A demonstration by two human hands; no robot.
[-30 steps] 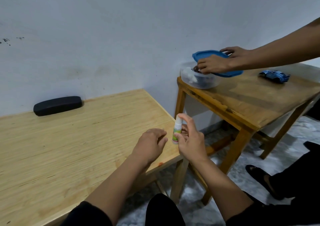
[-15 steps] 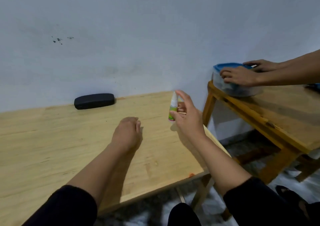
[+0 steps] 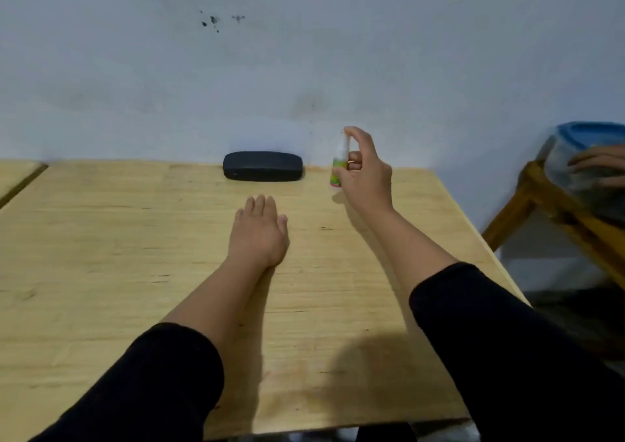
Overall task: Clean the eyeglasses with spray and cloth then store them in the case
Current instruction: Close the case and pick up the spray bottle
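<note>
Pinched upright in our right hand point(image 3: 363, 174), the small spray bottle point(image 3: 338, 164) sits between thumb and curled fingers, index finger arched over its white top; green label, pink base edge visible. We can't tell if the bottle's base touches the wooden table point(image 3: 101, 272) or hangs just above it. Our left hand point(image 3: 258, 230) lies palm down on the tabletop, fingers together and extended, gripping nothing, pointing toward the black eyeglass case point(image 3: 262, 171). Case is closed, lying lengthwise at the table's far edge against the pale wall point(image 3: 304, 69), just left of the bottle, apart from both hands. Both our forearms are bare with black sleeves point(image 3: 152, 384) pushed up toward the elbows. No eyeglasses or cloth seen by us on the tabletop. Dark specks mark the wall above the case. At the far right, a second wooden table point(image 3: 554, 204) carries a clear container point(image 3: 571, 171) with a blue lid point(image 3: 592, 135); another person's hand point(image 3: 598, 164) rests on the container's side, blurred at the frame edge.
</note>
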